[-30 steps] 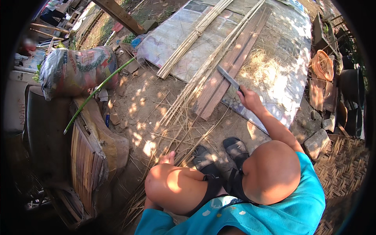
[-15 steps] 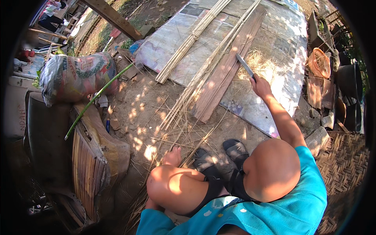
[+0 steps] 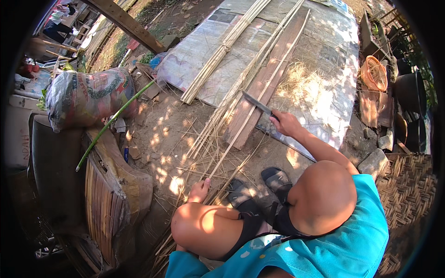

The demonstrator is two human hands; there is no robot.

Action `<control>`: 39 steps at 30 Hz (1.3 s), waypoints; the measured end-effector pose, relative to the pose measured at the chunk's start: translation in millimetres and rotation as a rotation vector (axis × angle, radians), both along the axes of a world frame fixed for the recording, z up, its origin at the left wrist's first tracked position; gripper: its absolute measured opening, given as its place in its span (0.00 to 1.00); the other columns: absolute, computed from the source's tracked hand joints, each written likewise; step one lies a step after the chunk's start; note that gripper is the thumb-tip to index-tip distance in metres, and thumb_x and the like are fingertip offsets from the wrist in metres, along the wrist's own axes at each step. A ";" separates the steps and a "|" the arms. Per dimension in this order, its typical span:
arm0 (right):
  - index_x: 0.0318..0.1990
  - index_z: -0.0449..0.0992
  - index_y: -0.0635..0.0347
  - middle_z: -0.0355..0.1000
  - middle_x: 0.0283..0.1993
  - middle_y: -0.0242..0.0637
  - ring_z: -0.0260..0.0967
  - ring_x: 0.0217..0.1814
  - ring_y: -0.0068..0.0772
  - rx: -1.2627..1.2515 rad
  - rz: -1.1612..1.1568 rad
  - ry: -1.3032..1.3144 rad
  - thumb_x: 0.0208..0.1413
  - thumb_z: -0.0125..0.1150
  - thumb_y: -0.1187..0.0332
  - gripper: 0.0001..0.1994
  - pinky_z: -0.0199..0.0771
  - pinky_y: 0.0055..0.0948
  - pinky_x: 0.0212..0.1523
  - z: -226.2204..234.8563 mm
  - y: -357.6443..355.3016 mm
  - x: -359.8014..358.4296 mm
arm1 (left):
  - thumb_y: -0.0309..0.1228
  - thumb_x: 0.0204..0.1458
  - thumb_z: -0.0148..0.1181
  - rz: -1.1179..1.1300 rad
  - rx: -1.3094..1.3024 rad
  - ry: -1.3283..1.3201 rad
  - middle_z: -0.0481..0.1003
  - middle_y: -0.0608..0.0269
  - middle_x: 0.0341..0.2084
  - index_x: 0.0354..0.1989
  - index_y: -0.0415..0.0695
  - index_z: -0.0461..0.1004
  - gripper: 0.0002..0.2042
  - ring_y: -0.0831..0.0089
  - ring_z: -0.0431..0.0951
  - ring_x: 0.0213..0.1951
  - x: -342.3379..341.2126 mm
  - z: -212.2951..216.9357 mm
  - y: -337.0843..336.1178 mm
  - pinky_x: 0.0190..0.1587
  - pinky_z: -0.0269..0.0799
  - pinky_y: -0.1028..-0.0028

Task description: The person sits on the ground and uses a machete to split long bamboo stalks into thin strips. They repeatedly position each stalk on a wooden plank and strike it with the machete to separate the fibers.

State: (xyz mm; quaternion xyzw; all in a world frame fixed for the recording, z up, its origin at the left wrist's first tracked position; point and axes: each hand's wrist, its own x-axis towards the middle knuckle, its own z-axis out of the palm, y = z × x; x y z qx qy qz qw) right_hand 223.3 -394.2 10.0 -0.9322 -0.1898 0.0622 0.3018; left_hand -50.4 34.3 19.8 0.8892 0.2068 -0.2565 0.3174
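One slender strip (image 3: 277,70) runs between metal knife (image 3: 256,102) and grained plank (image 3: 249,126).

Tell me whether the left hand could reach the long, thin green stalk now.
Probably, with a lean: nothing visible covers the long, thin green stalk, and mainly brown dirt ground lies between. But the left hand grips a narrow, pale wooden strip, so it may need to let go first.
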 end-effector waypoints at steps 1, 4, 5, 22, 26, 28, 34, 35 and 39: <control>0.52 0.75 0.57 0.77 0.32 0.59 0.78 0.37 0.63 -0.002 0.014 -0.056 0.69 0.56 0.52 0.18 0.78 0.55 0.38 2.7 -3.5 3.8 | 0.54 0.66 0.52 -0.013 -0.053 -0.056 0.78 0.42 0.26 0.33 0.37 0.79 0.28 0.52 0.79 0.29 15.3 -2.4 -6.5 0.36 0.71 0.58; 0.54 0.74 0.55 0.77 0.32 0.55 0.78 0.37 0.63 0.010 0.069 -0.179 0.69 0.53 0.51 0.19 0.77 0.56 0.40 -11.9 -28.2 -2.7 | 0.54 0.67 0.52 0.022 -0.107 -0.105 0.76 0.51 0.21 0.35 0.39 0.81 0.27 0.63 0.76 0.26 -1.1 -7.5 -5.1 0.33 0.70 0.62; 0.52 0.74 0.55 0.78 0.33 0.54 0.78 0.36 0.62 -0.058 -0.185 -0.083 0.69 0.54 0.50 0.18 0.77 0.55 0.38 -10.2 -50.1 27.6 | 0.53 0.67 0.52 0.061 -0.106 -0.095 0.74 0.56 0.19 0.34 0.39 0.81 0.26 0.66 0.74 0.25 -39.0 -20.9 17.7 0.31 0.69 0.64; 0.46 0.75 0.61 0.77 0.28 0.55 0.76 0.33 0.64 -0.216 -0.463 -0.178 0.70 0.53 0.53 0.18 0.74 0.57 0.34 15.9 -111.2 82.2 | 0.47 0.71 0.40 -0.238 0.120 -0.188 0.77 0.34 0.28 0.38 0.40 0.71 0.22 0.32 0.78 0.37 40.2 -12.7 -32.3 0.40 0.70 0.39; 0.55 0.74 0.61 0.78 0.36 0.59 0.77 0.36 0.66 -0.021 0.050 -0.039 0.70 0.52 0.53 0.20 0.77 0.56 0.38 13.9 10.8 -25.5 | 0.47 0.71 0.40 -0.174 -0.128 -0.129 0.76 0.33 0.31 0.33 0.36 0.75 0.26 0.33 0.77 0.40 75.9 -5.2 -43.2 0.44 0.68 0.41; 0.60 0.71 0.55 0.77 0.39 0.58 0.77 0.38 0.65 -0.021 0.197 0.030 0.70 0.52 0.50 0.21 0.77 0.55 0.39 17.5 39.0 -78.4 | 0.48 0.72 0.40 -0.144 -0.148 -0.178 0.74 0.37 0.28 0.32 0.36 0.73 0.27 0.36 0.72 0.35 80.9 3.1 -54.5 0.39 0.68 0.47; 0.55 0.72 0.53 0.75 0.34 0.56 0.77 0.37 0.64 -0.073 -0.166 -0.137 0.70 0.52 0.50 0.18 0.76 0.56 0.38 -9.6 -46.7 16.6 | 0.48 0.71 0.43 -0.065 -0.055 0.041 0.73 0.56 0.19 0.29 0.38 0.73 0.26 0.64 0.73 0.24 -36.2 -33.5 19.8 0.33 0.67 0.57; 0.52 0.72 0.55 0.75 0.33 0.57 0.77 0.36 0.65 -0.146 -0.149 -0.101 0.69 0.53 0.51 0.17 0.76 0.56 0.36 2.0 -52.5 33.6 | 0.48 0.70 0.44 -0.042 0.023 0.137 0.74 0.57 0.19 0.31 0.38 0.74 0.25 0.65 0.73 0.24 -48.2 -33.7 33.6 0.33 0.68 0.58; 0.54 0.74 0.57 0.76 0.33 0.59 0.77 0.35 0.66 -0.003 -0.047 -0.074 0.69 0.54 0.52 0.18 0.77 0.57 0.36 10.7 -8.9 3.4 | 0.49 0.69 0.48 0.003 -0.096 -0.092 0.77 0.52 0.22 0.35 0.38 0.75 0.23 0.58 0.79 0.26 -8.0 -53.7 11.2 0.35 0.72 0.57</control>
